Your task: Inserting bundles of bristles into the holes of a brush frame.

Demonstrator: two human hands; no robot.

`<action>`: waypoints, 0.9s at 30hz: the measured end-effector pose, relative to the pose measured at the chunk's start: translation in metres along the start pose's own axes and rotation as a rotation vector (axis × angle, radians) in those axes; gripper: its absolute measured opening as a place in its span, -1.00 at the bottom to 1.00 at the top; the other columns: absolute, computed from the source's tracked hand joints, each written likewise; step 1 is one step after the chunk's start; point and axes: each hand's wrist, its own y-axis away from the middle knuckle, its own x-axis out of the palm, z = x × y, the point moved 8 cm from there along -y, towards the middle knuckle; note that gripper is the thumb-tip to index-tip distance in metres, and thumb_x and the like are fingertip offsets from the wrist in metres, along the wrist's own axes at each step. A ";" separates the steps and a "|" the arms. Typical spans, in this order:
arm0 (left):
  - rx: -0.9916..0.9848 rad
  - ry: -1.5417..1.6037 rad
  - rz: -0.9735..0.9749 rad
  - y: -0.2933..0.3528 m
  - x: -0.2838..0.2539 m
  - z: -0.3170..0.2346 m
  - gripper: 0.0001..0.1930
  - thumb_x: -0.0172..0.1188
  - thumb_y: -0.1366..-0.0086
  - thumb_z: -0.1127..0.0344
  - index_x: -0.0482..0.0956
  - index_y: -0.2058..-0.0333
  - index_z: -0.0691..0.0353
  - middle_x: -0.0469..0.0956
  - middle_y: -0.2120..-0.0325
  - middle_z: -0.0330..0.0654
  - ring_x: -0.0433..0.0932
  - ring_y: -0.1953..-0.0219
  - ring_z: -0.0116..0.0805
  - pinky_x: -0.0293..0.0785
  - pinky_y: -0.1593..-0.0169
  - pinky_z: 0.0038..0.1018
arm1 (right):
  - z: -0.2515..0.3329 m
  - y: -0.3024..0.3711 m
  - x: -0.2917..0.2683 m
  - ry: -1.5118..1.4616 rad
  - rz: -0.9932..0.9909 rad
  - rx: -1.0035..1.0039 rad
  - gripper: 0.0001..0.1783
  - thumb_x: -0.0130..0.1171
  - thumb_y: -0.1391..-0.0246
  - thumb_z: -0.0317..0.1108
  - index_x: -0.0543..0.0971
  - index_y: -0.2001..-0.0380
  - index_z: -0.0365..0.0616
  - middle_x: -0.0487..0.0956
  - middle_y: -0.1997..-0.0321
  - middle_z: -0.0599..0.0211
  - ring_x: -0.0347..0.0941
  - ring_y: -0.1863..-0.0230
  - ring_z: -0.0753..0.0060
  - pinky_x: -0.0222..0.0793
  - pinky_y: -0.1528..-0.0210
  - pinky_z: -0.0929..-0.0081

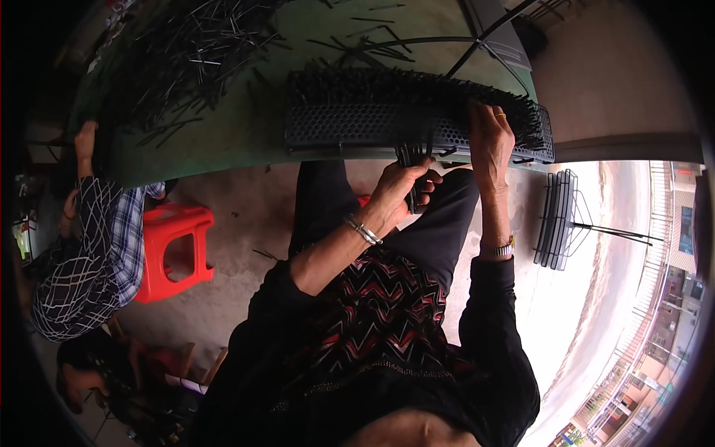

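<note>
A long black rack (357, 127) with rows of round holes lies along the near edge of the green table, and many short black sticks (372, 86) stand packed in its far part. Below the rack's front edge, my left hand (406, 182) is closed around a bundle of thin black sticks (410, 156). My right hand (491, 134) is over the right part of the rack, its fingertips pinched together among the sticks. Whatever those fingertips hold is hidden in the dark.
Loose black sticks (208, 56) lie heaped on the green table (246, 141). Black rods cross above the rack. A red stool (175, 249) stands at left beside a person in a patterned sleeve (82, 276). A slatted rack (557, 220) stands on the right.
</note>
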 end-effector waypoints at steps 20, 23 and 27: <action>0.075 -0.223 0.103 0.018 0.017 -0.006 -0.72 0.13 -0.35 0.20 0.57 0.23 0.36 0.63 0.44 -0.05 0.57 0.53 -0.41 0.36 0.57 -0.58 | 0.002 0.050 0.014 -0.812 0.568 0.601 -0.72 0.10 -0.20 -0.28 0.57 0.17 -0.30 0.52 0.46 0.40 0.40 0.43 0.61 0.34 0.34 0.60; 0.092 -0.244 0.194 0.019 0.022 -0.006 -0.71 0.10 -0.37 0.20 0.58 0.24 0.37 0.62 0.46 -0.04 0.56 0.57 -0.42 0.33 0.60 -0.61 | -0.002 0.054 0.014 -0.871 0.584 0.621 -0.72 0.08 -0.20 -0.30 0.56 0.17 -0.32 0.53 0.45 0.38 0.41 0.43 0.59 0.35 0.33 0.60; 0.093 -0.288 0.198 0.018 0.020 -0.005 -0.71 0.10 -0.37 0.21 0.58 0.21 0.37 0.62 0.48 -0.03 0.56 0.57 -0.43 0.29 0.63 -0.62 | -0.006 0.059 0.015 -0.891 0.678 0.585 -0.69 0.08 -0.19 -0.33 0.54 0.12 -0.36 0.56 0.45 0.30 0.48 0.43 0.53 0.41 0.36 0.58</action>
